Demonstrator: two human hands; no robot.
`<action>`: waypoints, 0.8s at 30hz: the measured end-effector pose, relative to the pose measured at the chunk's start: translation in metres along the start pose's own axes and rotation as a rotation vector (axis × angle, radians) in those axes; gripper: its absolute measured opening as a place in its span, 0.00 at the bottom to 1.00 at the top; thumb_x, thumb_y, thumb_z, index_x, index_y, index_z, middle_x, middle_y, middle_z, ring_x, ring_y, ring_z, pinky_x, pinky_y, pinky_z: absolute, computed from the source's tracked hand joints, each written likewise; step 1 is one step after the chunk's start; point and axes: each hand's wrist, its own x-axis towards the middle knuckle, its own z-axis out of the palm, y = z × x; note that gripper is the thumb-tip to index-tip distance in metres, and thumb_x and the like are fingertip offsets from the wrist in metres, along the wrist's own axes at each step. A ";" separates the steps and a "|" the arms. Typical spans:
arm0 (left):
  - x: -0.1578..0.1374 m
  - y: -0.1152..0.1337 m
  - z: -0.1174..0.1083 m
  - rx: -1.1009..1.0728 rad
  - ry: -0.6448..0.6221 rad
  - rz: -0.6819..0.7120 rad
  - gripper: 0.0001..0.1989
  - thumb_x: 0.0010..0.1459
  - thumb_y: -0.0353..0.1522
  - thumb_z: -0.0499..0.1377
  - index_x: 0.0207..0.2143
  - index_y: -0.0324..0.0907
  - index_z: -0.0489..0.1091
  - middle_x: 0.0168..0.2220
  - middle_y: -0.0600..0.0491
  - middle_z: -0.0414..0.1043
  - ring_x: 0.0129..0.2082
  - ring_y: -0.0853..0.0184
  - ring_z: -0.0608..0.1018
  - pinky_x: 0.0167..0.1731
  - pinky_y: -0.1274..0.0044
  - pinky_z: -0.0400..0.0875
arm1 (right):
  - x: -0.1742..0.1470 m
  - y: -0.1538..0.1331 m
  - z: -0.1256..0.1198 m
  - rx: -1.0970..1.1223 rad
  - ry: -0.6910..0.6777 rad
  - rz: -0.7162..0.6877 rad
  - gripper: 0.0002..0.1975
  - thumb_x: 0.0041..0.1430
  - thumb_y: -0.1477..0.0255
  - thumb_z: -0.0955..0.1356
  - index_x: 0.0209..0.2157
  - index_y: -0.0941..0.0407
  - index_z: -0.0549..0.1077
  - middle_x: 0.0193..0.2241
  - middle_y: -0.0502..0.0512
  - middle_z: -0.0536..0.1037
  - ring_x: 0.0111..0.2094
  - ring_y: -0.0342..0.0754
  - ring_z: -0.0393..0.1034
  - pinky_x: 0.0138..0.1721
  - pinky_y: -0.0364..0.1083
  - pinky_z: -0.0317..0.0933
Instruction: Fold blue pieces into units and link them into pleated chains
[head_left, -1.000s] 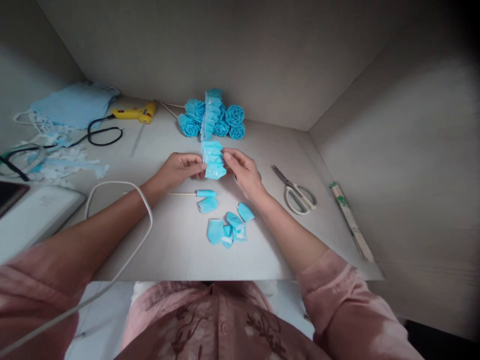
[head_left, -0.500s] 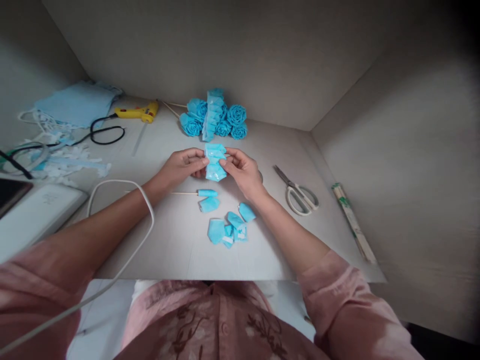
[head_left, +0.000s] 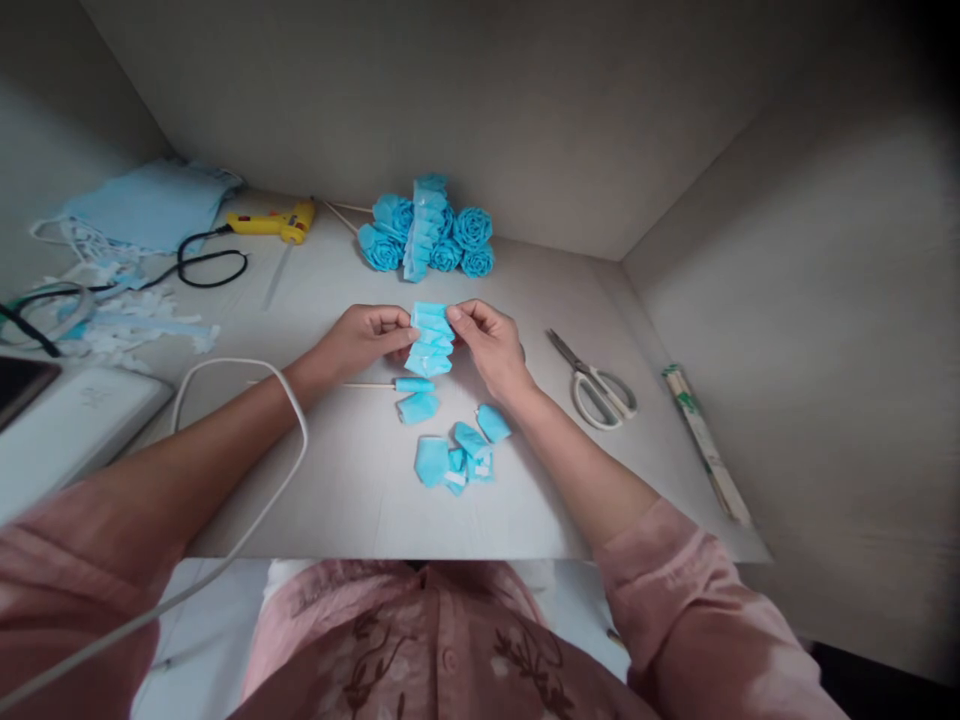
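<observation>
Between my two hands is a pleated strip of blue mask fabric (head_left: 431,342), its folds stacked toward me. My left hand (head_left: 373,338) pinches its left edge with thumb and fingers. At the upper right edge, my right hand (head_left: 487,340) grips the strip between thumb and forefinger. Just below lies a thin stick with a blue wrapped tip (head_left: 414,384), beside a folded blue petal (head_left: 418,407). Closer to me rests a small heap of blue petals (head_left: 469,455), with a single petal (head_left: 493,424) at its right.
Behind my hands lie blue fabric roses (head_left: 472,229) on sticks, with another pleated strip (head_left: 426,228) across them. At left are a yellow glue gun (head_left: 270,223), face masks (head_left: 154,205), white scraps (head_left: 165,325) and a white cable (head_left: 300,430). Scissors (head_left: 596,390) and a stick bundle (head_left: 705,443) lie right.
The pleated strip has come slightly down toward me. My right thumb has shifted from the strip's face to its upper right edge, and more folds show.
</observation>
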 end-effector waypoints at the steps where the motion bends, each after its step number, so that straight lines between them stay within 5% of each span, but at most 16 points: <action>1: 0.000 0.001 0.000 0.004 -0.002 -0.001 0.16 0.50 0.42 0.63 0.23 0.38 0.68 0.20 0.57 0.69 0.21 0.73 0.70 0.25 0.81 0.64 | 0.000 0.000 0.000 -0.006 0.004 -0.003 0.17 0.55 0.54 0.70 0.29 0.55 0.73 0.23 0.47 0.71 0.27 0.41 0.66 0.32 0.43 0.62; 17: 0.000 -0.008 -0.002 0.024 -0.094 -0.024 0.13 0.52 0.41 0.63 0.27 0.38 0.72 0.21 0.56 0.71 0.21 0.71 0.73 0.25 0.80 0.68 | -0.002 -0.004 0.001 -0.082 -0.004 -0.019 0.20 0.55 0.53 0.69 0.25 0.56 0.70 0.21 0.46 0.67 0.25 0.41 0.60 0.29 0.42 0.57; 24: -0.002 -0.003 -0.003 -0.013 -0.003 -0.027 0.14 0.54 0.41 0.60 0.29 0.39 0.73 0.23 0.56 0.70 0.23 0.72 0.70 0.26 0.81 0.64 | 0.000 -0.002 0.000 -0.077 0.007 -0.010 0.20 0.56 0.51 0.68 0.27 0.55 0.71 0.23 0.48 0.70 0.27 0.42 0.64 0.32 0.43 0.61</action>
